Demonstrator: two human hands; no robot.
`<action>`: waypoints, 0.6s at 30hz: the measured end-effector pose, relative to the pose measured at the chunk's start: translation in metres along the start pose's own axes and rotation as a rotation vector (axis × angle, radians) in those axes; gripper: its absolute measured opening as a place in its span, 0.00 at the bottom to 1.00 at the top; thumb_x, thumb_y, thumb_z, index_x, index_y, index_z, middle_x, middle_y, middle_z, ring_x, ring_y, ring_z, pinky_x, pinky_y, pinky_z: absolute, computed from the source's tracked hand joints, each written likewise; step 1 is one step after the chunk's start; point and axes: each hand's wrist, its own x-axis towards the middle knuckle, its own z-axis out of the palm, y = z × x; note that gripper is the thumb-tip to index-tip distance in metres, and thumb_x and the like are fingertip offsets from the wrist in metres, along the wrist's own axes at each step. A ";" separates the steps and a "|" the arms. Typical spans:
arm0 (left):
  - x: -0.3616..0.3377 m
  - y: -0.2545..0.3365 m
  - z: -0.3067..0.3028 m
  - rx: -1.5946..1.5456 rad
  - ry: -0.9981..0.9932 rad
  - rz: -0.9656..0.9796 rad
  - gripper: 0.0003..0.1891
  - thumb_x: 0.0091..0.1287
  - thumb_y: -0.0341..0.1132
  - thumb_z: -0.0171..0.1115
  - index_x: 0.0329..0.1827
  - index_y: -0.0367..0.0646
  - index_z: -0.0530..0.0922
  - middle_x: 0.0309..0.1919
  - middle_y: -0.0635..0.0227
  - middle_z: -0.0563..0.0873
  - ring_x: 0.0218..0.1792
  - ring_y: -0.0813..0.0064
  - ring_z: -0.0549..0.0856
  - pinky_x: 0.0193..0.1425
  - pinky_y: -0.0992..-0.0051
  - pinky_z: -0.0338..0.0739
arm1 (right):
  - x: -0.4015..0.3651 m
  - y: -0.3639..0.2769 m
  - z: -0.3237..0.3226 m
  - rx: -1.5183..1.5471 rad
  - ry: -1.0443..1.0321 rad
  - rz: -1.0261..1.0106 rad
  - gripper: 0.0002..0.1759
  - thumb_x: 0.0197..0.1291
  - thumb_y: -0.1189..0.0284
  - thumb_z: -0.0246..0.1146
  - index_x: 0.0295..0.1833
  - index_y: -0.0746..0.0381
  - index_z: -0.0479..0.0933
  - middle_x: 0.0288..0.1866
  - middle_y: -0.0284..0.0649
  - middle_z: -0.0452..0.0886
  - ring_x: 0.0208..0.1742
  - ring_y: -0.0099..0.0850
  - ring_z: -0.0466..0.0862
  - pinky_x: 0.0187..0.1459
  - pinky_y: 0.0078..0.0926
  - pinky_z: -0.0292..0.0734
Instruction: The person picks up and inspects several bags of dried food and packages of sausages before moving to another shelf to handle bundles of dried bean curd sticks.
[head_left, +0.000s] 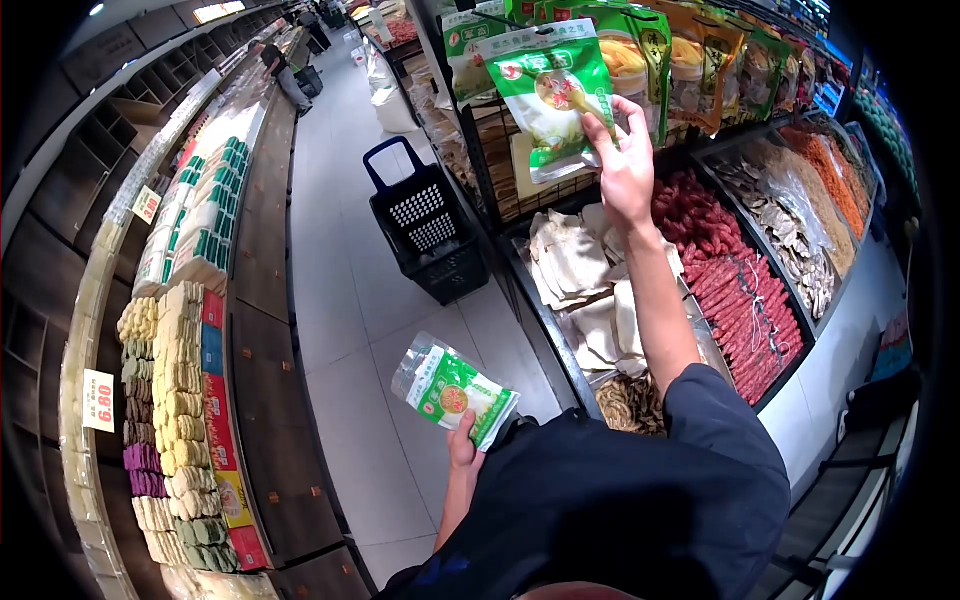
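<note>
Left hand [463, 445] low with the lower packet [460, 400], right hand [627, 165] raised with the upper packet [553, 100]

Nearest is the wearer's dark shirt [620, 500], with the 2 hands well apart in front of it. The left hand grips the lower packet near its bottom right end, thumb on the printed front; its other fingers are mostly hidden behind. That packet is above the aisle floor [340, 260]. Its long axis runs diagonally, with the clear top end pointing up and left and the green bottom end toward the shirt.

Farther out, the right hand pinches the right edge of the upper packet, thumb in front. This packet stands nearly upright, its top tipped slightly left and its printed face toward the wearer. Whether it also touches the rack cannot be told.

Below the right forearm lie white slabs [565, 260] and, to their right, red sausages [735, 290]. A dark basket [450, 285] rests on the floor beyond the lower packet. Behind the upper packet, more bags [625, 60] hang in a row. Across the aisle, bundles in several colours [180, 420] sit beside a price card [99, 400] reading 6.80. Far up the aisle stands a person [285, 75].
</note>
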 end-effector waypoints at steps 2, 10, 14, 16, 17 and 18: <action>-0.001 0.000 -0.001 0.001 0.004 -0.006 0.24 0.70 0.31 0.58 0.67 0.34 0.65 0.59 0.56 0.78 0.57 0.63 0.81 0.64 0.64 0.75 | 0.000 0.000 0.018 -0.013 0.071 -0.175 0.25 0.67 0.82 0.56 0.68 0.65 0.58 0.51 0.43 0.80 0.51 0.28 0.81 0.52 0.20 0.78; -0.001 0.000 0.005 0.011 -0.012 -0.055 0.25 0.70 0.32 0.57 0.68 0.33 0.64 0.59 0.54 0.78 0.58 0.60 0.80 0.64 0.61 0.76 | 0.059 0.066 0.054 -0.523 -0.128 0.003 0.26 0.69 0.69 0.55 0.72 0.52 0.65 0.55 0.54 0.80 0.33 0.36 0.87 0.28 0.33 0.82; -0.001 -0.006 -0.005 0.047 -0.017 -0.051 0.25 0.70 0.32 0.57 0.68 0.34 0.64 0.59 0.54 0.78 0.57 0.60 0.81 0.63 0.60 0.76 | 0.078 0.091 0.049 -1.072 -0.284 0.094 0.35 0.65 0.59 0.57 0.76 0.46 0.57 0.47 0.63 0.81 0.57 0.59 0.78 0.58 0.51 0.74; -0.003 -0.011 -0.010 0.044 0.001 -0.017 0.25 0.69 0.32 0.57 0.68 0.34 0.64 0.58 0.54 0.78 0.57 0.60 0.81 0.63 0.60 0.77 | 0.067 0.074 0.048 -1.103 -0.447 0.327 0.29 0.64 0.59 0.58 0.69 0.57 0.67 0.40 0.57 0.84 0.37 0.49 0.86 0.43 0.43 0.81; -0.002 -0.013 -0.012 0.046 0.013 0.005 0.25 0.69 0.32 0.58 0.67 0.34 0.64 0.58 0.54 0.79 0.57 0.60 0.81 0.62 0.61 0.77 | 0.063 0.072 0.046 -1.071 -0.515 0.455 0.28 0.64 0.59 0.58 0.66 0.62 0.71 0.38 0.54 0.85 0.29 0.44 0.87 0.37 0.39 0.82; -0.004 -0.011 -0.008 0.042 0.033 0.003 0.25 0.69 0.32 0.58 0.67 0.34 0.64 0.57 0.54 0.79 0.56 0.61 0.81 0.62 0.61 0.77 | 0.048 0.066 0.046 -1.029 -0.609 0.449 0.25 0.65 0.62 0.59 0.64 0.62 0.72 0.34 0.50 0.85 0.24 0.35 0.84 0.31 0.32 0.80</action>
